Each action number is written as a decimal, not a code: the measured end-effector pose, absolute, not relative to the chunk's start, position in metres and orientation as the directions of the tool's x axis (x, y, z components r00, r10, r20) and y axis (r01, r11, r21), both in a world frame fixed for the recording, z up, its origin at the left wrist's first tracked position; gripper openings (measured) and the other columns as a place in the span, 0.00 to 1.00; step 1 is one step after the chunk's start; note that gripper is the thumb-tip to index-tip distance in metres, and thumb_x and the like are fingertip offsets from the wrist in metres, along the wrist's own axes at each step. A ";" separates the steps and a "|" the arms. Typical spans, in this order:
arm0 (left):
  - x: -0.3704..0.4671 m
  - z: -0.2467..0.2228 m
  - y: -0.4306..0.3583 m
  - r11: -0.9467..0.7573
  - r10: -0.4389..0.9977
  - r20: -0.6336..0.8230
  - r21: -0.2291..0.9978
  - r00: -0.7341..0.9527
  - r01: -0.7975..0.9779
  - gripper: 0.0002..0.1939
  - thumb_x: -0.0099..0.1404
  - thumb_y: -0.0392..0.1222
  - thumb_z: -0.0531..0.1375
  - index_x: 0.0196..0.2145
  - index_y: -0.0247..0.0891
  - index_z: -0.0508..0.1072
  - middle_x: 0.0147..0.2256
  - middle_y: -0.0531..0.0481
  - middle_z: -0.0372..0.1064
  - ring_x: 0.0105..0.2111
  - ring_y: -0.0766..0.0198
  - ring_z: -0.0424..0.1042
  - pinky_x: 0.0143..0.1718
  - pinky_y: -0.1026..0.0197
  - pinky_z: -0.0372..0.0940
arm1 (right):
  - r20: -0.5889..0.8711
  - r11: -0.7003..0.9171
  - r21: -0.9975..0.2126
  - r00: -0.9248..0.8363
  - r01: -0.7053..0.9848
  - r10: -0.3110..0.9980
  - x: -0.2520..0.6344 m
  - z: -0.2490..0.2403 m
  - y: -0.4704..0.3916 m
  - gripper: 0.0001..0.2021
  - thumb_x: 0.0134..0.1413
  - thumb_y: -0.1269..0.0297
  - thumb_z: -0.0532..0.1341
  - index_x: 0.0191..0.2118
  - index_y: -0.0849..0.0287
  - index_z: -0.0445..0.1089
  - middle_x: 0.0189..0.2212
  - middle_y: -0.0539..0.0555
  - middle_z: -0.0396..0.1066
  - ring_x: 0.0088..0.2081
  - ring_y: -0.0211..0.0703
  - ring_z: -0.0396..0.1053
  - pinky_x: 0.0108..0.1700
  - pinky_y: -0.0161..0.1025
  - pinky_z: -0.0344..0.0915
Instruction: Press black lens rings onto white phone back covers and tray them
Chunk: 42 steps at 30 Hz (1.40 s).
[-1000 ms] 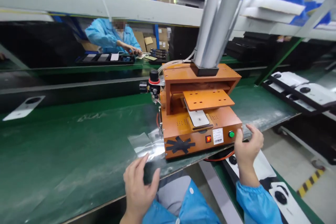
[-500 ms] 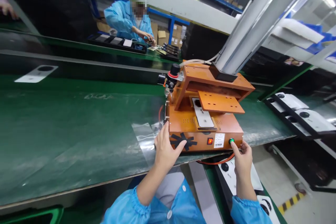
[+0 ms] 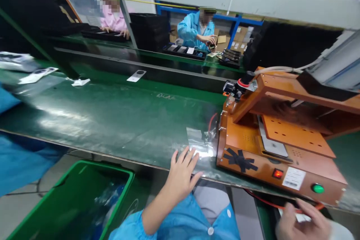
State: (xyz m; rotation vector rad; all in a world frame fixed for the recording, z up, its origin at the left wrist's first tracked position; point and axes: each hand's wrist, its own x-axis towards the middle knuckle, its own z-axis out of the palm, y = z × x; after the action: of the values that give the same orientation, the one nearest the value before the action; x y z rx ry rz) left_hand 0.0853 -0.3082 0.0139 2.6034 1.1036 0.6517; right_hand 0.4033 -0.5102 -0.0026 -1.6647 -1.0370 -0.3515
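My left hand is open, its fingers spread at the front edge of the green table, touching or just above a clear plastic film. My right hand, slightly blurred, is below the front of the orange press, with thumb and forefinger apart and nothing visible in it. On the press front are a lit green button, a red switch and black tape. A white panel lies in the press under its orange plate, which hides the panel's far part.
Left of my legs stands a green bin with plastic film inside. Another white panel lies farther back on the green table. A blue sleeve shows at far left. Two people work across the bench.
My view has turned left. My left hand has left the press corner for the film, and my right hand has dropped away from the green button. The orange plate looks lower over the panel.
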 end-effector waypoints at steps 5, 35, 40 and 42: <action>0.048 0.015 -0.304 -0.755 0.648 0.299 0.378 0.701 0.537 0.26 0.74 0.51 0.57 0.67 0.45 0.66 0.68 0.43 0.61 0.69 0.45 0.57 0.67 0.38 0.55 | 0.761 0.232 -0.326 0.110 0.916 0.639 0.325 0.016 -0.456 0.14 0.55 0.73 0.67 0.45 0.49 0.73 0.34 0.53 0.77 0.33 0.50 0.77 0.33 0.50 0.75; 0.095 0.013 -0.131 -0.533 0.831 0.274 0.638 0.484 0.555 0.07 0.69 0.44 0.64 0.41 0.51 0.84 0.50 0.54 0.80 0.62 0.51 0.63 0.65 0.41 0.53 | 0.144 0.207 0.081 -0.217 0.975 0.966 0.246 0.084 -0.199 0.09 0.69 0.70 0.57 0.43 0.59 0.75 0.40 0.57 0.73 0.43 0.48 0.68 0.41 0.43 0.60; 0.094 0.013 -0.131 -0.541 0.824 0.275 0.641 0.496 0.544 0.07 0.69 0.43 0.64 0.40 0.51 0.84 0.50 0.55 0.80 0.63 0.51 0.63 0.65 0.41 0.52 | 0.143 0.209 0.118 -0.225 0.971 0.964 0.244 0.081 -0.197 0.10 0.70 0.70 0.55 0.43 0.60 0.74 0.39 0.58 0.72 0.43 0.49 0.68 0.41 0.43 0.59; 0.094 0.013 -0.132 -0.543 0.823 0.276 0.639 0.496 0.545 0.07 0.69 0.43 0.64 0.40 0.51 0.84 0.50 0.55 0.80 0.63 0.51 0.62 0.65 0.42 0.53 | 0.154 0.207 0.131 -0.226 0.969 0.962 0.242 0.080 -0.196 0.10 0.71 0.70 0.54 0.44 0.60 0.74 0.39 0.58 0.72 0.42 0.50 0.67 0.41 0.43 0.59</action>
State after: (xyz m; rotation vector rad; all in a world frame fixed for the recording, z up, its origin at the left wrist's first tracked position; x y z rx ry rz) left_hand 0.0939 -0.1316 0.0132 2.2690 1.1261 0.7837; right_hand 0.2422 -0.1965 0.0796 -1.9295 -2.4109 -0.3096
